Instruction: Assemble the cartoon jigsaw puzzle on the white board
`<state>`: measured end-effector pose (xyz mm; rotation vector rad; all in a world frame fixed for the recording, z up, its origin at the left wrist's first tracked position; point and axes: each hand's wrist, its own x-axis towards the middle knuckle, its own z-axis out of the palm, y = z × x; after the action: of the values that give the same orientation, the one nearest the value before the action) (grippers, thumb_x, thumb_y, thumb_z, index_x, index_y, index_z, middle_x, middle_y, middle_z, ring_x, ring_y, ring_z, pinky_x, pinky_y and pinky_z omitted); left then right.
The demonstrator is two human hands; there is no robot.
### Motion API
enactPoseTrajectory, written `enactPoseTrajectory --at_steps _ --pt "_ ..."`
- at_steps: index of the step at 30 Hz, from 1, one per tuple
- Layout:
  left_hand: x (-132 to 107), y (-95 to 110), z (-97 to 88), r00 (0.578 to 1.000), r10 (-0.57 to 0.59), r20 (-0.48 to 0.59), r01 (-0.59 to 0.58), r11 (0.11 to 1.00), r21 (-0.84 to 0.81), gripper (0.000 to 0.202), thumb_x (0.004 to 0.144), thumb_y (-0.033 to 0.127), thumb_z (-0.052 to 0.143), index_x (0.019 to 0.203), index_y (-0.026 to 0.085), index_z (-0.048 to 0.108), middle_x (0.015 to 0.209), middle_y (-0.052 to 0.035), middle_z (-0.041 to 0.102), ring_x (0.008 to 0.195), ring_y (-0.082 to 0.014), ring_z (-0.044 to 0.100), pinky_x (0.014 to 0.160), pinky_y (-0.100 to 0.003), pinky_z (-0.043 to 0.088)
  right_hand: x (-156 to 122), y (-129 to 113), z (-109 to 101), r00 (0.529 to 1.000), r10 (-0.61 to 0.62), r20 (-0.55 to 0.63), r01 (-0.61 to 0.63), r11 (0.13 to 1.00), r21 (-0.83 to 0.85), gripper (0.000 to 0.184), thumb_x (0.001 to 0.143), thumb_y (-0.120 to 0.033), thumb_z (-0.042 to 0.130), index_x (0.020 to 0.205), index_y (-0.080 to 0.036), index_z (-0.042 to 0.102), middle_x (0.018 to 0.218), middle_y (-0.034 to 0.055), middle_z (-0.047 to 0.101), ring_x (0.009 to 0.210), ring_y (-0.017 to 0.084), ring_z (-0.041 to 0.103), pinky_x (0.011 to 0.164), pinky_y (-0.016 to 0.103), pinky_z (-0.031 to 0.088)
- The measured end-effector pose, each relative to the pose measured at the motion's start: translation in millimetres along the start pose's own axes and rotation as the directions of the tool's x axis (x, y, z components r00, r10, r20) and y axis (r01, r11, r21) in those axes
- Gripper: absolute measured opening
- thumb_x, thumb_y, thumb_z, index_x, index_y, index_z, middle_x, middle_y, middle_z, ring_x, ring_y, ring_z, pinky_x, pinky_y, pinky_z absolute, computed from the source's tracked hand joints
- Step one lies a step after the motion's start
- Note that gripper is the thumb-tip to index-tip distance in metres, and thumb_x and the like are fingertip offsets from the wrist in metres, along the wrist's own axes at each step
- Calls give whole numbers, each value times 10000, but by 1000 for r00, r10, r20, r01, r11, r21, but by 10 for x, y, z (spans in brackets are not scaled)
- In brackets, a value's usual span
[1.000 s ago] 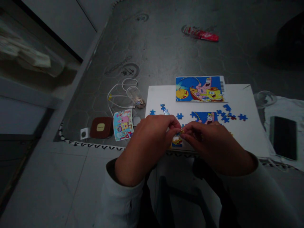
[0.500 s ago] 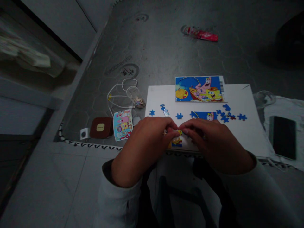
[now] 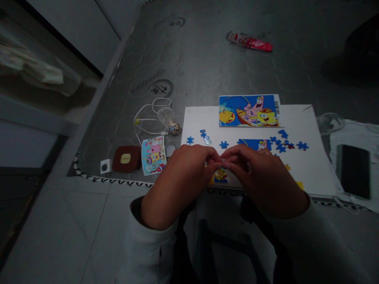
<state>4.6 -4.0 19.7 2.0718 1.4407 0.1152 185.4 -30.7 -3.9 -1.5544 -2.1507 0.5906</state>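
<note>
**Hands meet over SpongeBob jigsaw**

Left hand [image 3: 180,177] and right hand [image 3: 263,177] close together, fingers [image 3: 233,159] curled tip to tip above the part-built jigsaw [image 3: 220,176]; any held piece hidden. White board [image 3: 314,173] carries scattered blue pieces [image 3: 302,146] and a barcoded SpongeBob picture card [image 3: 249,111].

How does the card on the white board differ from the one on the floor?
The board card is larger than the floor card. The board card is mostly blue, the floor card pinker. The first sits on the board, the second on the floor. Both show cartoon characters.
</note>
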Motion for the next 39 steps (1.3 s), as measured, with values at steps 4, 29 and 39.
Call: enactPoseTrajectory --at_steps 4,29,39 --pt "0 -24 9 1000 19 9 -19 1000 -10 165 923 323 616 935 246 760 879 11 761 725 -157 631 650 -282 370 6 -18 5 1000 -8 -26 7 999 -37 70 891 -178 661 929 -228 630 742 -44 732 608 153 624 687 332 357" --pt "80 -44 98 1000 13 12 -12 995 -97 66 868 241 610 862 207 666 828 22 718 755 -152 637 647 -275 385 -69 203 56 990 -36 134 71 961 -267 210 772 -265 795 848 -245 600 738 -54 646 709 204 593 770 384 270" --pt "76 -22 63 998 26 -57 -34 988 -153 246 888 207 616 1116 233 704 912 34 752 778 -137 658 730 -260 444 -55 186 67 995 29 92 -11 983 -185 103 855 -333 735 840 -253 672 793 -36 708 765 211 635 785 402 269"
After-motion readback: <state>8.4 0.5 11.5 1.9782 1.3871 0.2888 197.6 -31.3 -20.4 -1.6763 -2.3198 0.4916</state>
